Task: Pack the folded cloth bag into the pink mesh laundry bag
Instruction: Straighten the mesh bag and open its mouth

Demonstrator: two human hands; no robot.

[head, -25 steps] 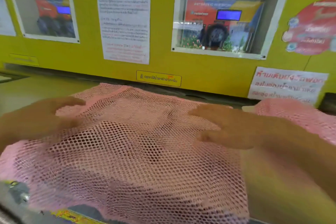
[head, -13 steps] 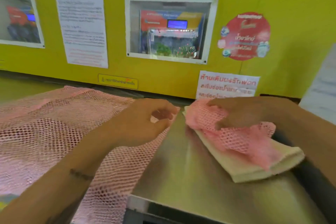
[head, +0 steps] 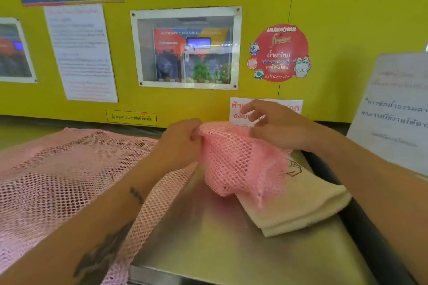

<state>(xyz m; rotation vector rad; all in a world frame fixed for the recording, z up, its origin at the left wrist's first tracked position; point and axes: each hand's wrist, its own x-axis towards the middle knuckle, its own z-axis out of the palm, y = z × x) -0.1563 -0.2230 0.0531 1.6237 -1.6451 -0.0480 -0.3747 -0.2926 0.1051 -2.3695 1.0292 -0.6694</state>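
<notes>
So the person has both hands up at the far edge of the shiny stainless steel desk (head: 208, 238), working on the pink mesh laundry bag (head: 236, 164). The left hand (head: 178, 143) is pinched shut on a bunched bit of the mesh rim, fingers curled tight around it. The right hand (head: 278, 127) has its lower fingers tucked into the mesh on the other side, while the thumb and forefinger stick up loosely, so the gathered netting hangs lifted between the two hands like a little pouch. The rest of the mesh bag sprawls flat toward the left edge of the desk, under the left forearm.

The folded cream cloth bag (head: 298, 206) with a black line drawing on it lies flat near the right edge of the desk. The hanging pink mesh drapes over its far end, but it's still sitting outside the netting as far as one can see.

Behind it all is a yellow wall (head: 347, 41) with posters.
</notes>
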